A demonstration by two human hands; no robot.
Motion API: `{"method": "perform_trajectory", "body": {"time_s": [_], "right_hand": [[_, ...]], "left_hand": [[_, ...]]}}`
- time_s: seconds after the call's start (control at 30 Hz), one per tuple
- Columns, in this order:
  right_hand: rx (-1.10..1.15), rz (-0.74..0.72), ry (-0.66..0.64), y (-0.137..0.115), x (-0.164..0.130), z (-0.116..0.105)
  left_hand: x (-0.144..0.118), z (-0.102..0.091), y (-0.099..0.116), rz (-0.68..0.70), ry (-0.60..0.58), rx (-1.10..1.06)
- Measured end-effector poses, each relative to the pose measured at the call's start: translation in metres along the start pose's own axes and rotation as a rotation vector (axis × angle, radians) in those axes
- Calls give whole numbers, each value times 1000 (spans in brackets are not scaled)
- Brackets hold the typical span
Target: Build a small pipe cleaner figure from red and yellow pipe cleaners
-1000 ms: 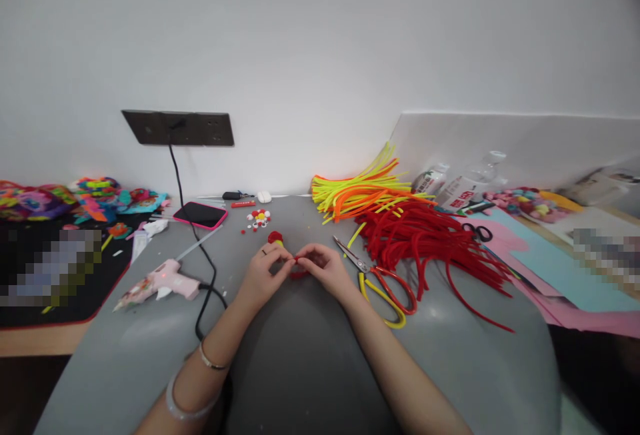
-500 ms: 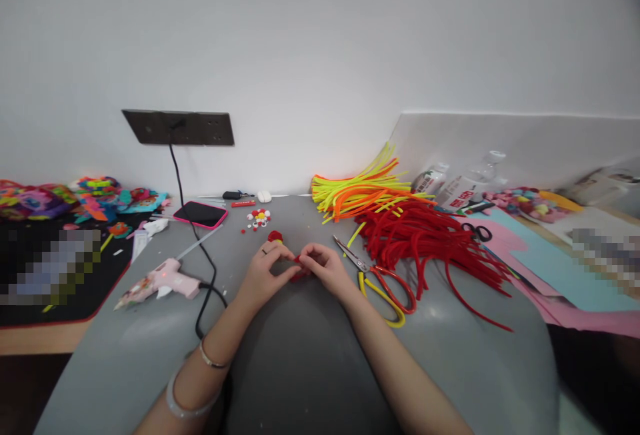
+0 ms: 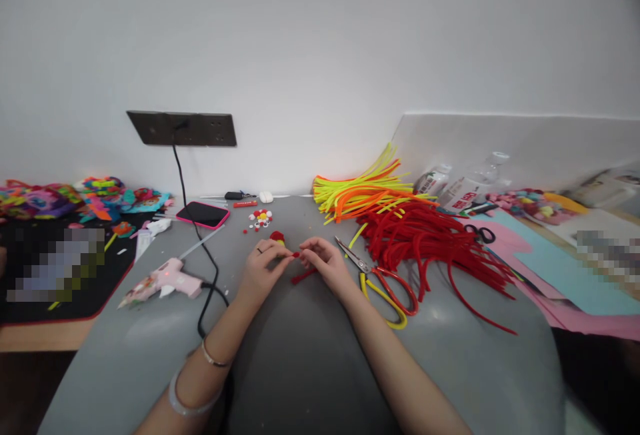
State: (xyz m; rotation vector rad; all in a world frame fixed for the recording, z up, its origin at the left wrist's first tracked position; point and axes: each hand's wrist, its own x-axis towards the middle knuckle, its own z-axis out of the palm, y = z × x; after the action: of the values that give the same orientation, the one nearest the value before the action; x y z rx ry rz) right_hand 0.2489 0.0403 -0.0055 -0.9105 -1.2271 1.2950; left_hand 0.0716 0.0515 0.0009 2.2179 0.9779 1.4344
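My left hand (image 3: 265, 267) pinches a short bit of red pipe cleaner (image 3: 295, 255) between thumb and forefinger. Close against it, my right hand (image 3: 326, 263) has its fingers curled around the same red piece, whose lower stretch sticks out beneath the palm. How it is bent inside the fingers is hidden. Just behind the left fingers lies a small red and yellow fuzzy piece (image 3: 277, 238), partly covered. Scissors (image 3: 373, 275) with red and yellow handles rest open-bladed to the right of my right hand.
Red pipe cleaners (image 3: 425, 238) and yellow-orange ones (image 3: 360, 188) are heaped at the back right. A pink glue gun (image 3: 170, 280) lies left, its black cord (image 3: 213, 255) crossing the table. Small pompoms (image 3: 261, 218), a phone (image 3: 203, 214) and bottles (image 3: 470, 185) stand farther back.
My hands have drawn slightly apart at the fingertips, and more of the red pipe cleaner shows below the right hand. The whole view has shifted a little.
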Motion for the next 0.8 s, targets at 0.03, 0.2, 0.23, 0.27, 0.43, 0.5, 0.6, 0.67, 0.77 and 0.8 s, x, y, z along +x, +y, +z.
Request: {"method": "perform_trajectory", "body": {"time_s": [0.03,0.2,0.23,0.27,0.43,0.5,0.6,0.67,0.77,0.8], "right_hand": [[-3,-15,5,0,2,1],[-31,-61,-38,1,15,10],[-35,-61,-45,1,17,12],[-35,-58,-47,1,20,13],[-23,-24,-27,4,36,12],[-40,-5,-41,6,42,10],[-58,25,-35,9,47,7],[-71,42,-24,11,47,6],[-109,53,-22,12,43,6],[-123,50,-25,11,41,7]], "left_hand": [[0,0,1,-16,3,11],[2,-4,2,-56,8,43],[3,-5,0,-48,6,47],[3,-7,-3,-44,3,57],[3,-12,-36,-170,28,221],[1,-10,-49,-241,-53,283],[-1,-4,-56,-292,-166,321],[0,-2,-55,-308,-201,324],[5,-2,-48,-327,-216,275],[6,-3,-45,-330,-207,234]]}}
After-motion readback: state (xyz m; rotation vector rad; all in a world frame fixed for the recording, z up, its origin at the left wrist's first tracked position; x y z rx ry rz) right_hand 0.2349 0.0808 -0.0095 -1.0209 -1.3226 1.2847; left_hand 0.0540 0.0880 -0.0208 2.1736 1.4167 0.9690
